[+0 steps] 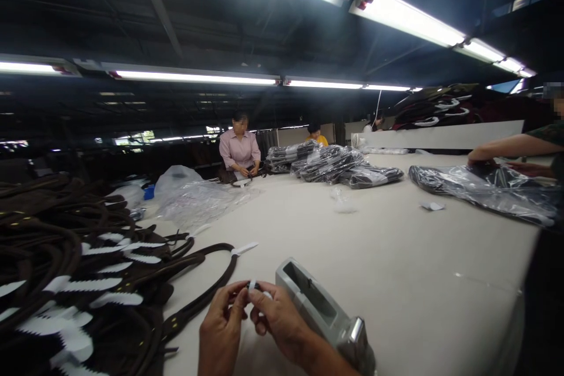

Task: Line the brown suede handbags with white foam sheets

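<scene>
I am pinching a small white tag point(253, 286) between the fingertips of both hands at the near edge of the tabletop point(374, 247); my left hand point(222, 320) and right hand point(275, 314) are both closing narrowly on it, thumbs and forefingers meeting. The tag is tiny, pale and mostly hidden by my fingers, so I cannot tell its exact shape. Just to the right of my right hand a grey tagging device point(324, 311) is lying on the tabletop, one of its kind. To my left a heap of dark brown straps point(66, 235) is spreading over the edge, too tangled to count, with many white serrated paper tags point(101, 285) fixed among them. One strap point(207, 291) is looping out toward my hands. Farther off, two clusters of plastic-wrapped bundles point(343, 167) are lying across the tabletop, and loose clear bags point(194, 197) are sitting nearby. Four other people are working around the far side; one in a pink shirt point(240, 150) is sitting opposite.
</scene>
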{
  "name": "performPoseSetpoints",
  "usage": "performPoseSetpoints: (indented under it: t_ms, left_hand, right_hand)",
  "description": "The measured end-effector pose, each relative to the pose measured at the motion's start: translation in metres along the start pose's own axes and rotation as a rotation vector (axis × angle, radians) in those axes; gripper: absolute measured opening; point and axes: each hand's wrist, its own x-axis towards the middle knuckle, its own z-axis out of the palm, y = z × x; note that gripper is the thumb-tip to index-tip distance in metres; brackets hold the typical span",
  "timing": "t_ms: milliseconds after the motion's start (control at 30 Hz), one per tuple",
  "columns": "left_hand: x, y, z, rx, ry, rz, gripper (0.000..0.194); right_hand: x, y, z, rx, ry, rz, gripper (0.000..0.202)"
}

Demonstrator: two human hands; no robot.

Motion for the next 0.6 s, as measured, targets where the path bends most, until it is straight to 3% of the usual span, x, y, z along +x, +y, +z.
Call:
performPoseSetpoints:
  t_ms: [200,433,600]
  left_hand:
    - [0.000,0.005,0.005,-0.181,-0.096,-0.053,0.047]
    - [0.004,-0.005,0.005,-0.339,-0.086,-0.158,0.049]
    - [-0.003,0.005,0.003,-0.106,-0.101,-0.095,0.047]
  right_hand:
    - [0.006,0.008,-0.007,-0.075,0.111,0.003,0.065]
    - [0.006,0.011,-0.008,-0.151,0.072,-0.015,0.063]
    - [0.005,0.014,-0.009,-0.257,0.075,-0.096,0.061]
